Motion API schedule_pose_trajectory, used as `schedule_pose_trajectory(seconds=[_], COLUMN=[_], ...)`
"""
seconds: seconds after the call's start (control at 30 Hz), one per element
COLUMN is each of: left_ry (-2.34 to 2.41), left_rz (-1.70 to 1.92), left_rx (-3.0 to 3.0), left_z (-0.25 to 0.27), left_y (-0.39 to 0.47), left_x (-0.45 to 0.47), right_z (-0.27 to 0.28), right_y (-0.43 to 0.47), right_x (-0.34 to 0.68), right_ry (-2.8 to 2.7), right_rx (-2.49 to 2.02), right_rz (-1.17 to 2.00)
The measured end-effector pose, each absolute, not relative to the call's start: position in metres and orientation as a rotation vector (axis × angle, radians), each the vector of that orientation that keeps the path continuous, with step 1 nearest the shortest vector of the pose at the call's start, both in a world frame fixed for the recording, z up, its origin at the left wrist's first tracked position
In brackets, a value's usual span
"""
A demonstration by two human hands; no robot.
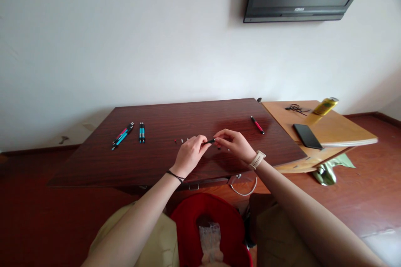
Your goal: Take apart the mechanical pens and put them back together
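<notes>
Between my two hands is a slim black pen (209,142), held level just above the dark wooden table (188,117). My left hand (190,152) pinches its left part, fingers closed round it. With its fingertips, my right hand (232,143) grips the other end. Several tiny parts lie near my hands, among them a small white piece (182,141) and a small red piece (175,141). Others are partly hidden under my fingers. To the right of my hands rests a pink and black pen (257,125).
Left on the table are two blue pens (142,132) side by side and a pile of pens (123,135). A lighter side table (351,129) holds a phone (307,136), a yellow can (326,106) and a black cable (296,109). A red cushion (188,217) is below me.
</notes>
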State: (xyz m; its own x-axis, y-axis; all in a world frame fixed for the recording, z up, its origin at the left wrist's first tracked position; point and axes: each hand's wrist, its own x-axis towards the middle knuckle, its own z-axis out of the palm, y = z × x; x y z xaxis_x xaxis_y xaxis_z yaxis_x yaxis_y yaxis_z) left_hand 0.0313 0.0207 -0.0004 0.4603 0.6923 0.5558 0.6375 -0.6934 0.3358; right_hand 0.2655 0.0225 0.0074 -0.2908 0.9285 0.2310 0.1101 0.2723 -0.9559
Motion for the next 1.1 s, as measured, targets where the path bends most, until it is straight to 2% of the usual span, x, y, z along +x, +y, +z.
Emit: schedule_pose_trajectory(seconds=[0.17,0.47,0.63,0.8,1.1], left_ry=[1.168,1.223,1.205,1.361,1.268], left_rz=[1.171,1.101,1.171,1.083,1.074], left_rx=[2.365,1.949,1.951,1.965,1.969], left_z=[0.004,0.017,0.02,0.02,0.024], left_y=[0.014,0.011,0.014,0.014,0.012], left_x=[0.019,0.0,-0.005,-0.011,-0.014], right_z=[0.004,0.004,0.005,0.006,0.005], right_y=[0.023,0.023,0.028,0.029,0.032], right_x=[0.252,0.225,0.217,0.212,0.208], right_ry=[-1.549,-1.516,-1.492,-1.519,-1.525], right_rx=[-0.899,-0.793,-0.821,-0.814,-0.794], right_rz=[1.285,1.28,1.251,1.244,1.248])
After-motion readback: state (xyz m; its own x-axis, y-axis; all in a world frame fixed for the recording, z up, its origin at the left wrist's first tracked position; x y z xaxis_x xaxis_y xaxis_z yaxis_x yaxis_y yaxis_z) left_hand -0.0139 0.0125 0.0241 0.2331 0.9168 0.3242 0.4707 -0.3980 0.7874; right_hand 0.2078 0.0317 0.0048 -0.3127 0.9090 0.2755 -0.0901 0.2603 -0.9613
